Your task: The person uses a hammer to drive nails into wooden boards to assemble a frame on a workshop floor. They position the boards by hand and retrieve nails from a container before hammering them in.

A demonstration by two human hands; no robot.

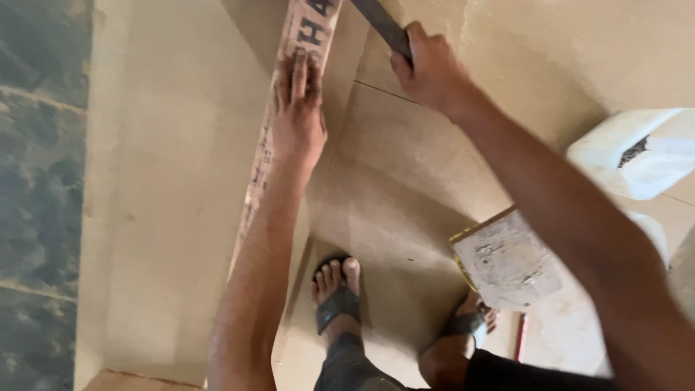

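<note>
Step in hand, as I read it: marking or scoring a line on the fibreboard sheet (405, 145) along a straightedge.

My left hand (297, 116) lies flat on the long wooden batten (264, 156), fingers (295, 76) extended and close together, palm down; it presses and grips nothing. The batten runs lengthwise up the board, near the seam between two sheets.

My right hand (427, 69) is closed in a fist round the handle of a dark flat-bladed tool (380, 23), just right of the batten; its tip is out of frame, so I cannot tell the tool's kind.

Judgement: the next stroke needs the batten held still and the blade kept tight against its edge.

Nearby: a plaster-crusted block (507, 264), a white plastic container (637, 152), my sandalled foot (334, 289).
</note>
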